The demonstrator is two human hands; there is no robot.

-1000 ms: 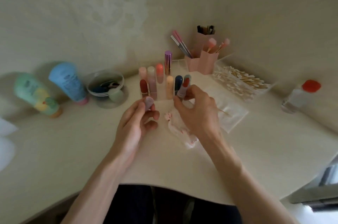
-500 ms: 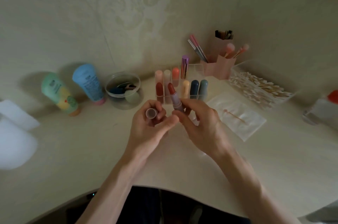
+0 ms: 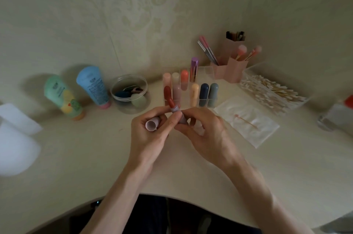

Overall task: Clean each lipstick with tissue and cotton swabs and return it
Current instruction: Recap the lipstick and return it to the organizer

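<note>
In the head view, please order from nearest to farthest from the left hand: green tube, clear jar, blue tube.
From the left hand:
1. clear jar, behind it, slightly left
2. blue tube, left of the jar
3. green tube, farthest left
</note>
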